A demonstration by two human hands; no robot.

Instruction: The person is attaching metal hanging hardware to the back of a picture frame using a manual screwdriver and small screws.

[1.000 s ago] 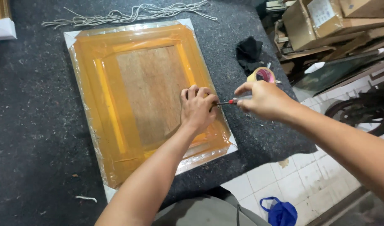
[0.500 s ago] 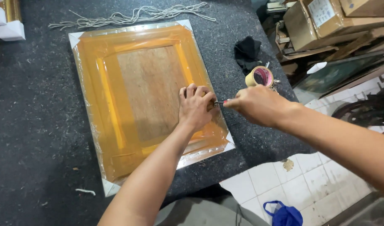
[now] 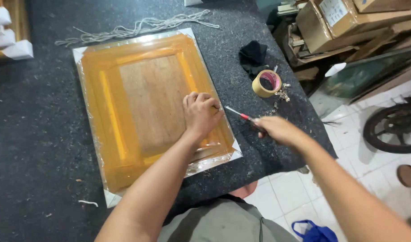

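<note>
1. Left hand (image 3: 200, 114) lies palm down w/ fingers curled, pressing the frame (image 3: 151, 107) near its 3 o'clock edge.
2. Frame, wrapped in orange film, lies flat on the dark table (image 3: 30, 134), centre-left.
3. Right hand (image 3: 277, 130) is closed round a screwdriver (image 3: 237, 114); tip points at 10 o'clock, touching the frame edge by the left fingers.
4. Tape roll (image 3: 266, 83) sits at 1 o'clock of the hands, black cloth (image 3: 252, 56) just beyond; string (image 3: 133, 28) at 12 o'clock of the frame.

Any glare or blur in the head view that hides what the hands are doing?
Head view: glare on the plastic wrap along the frame's top edge only; left hand and screwdriver read clearly; right hand slightly soft; straight edges bow a little toward the picture's borders.
</note>
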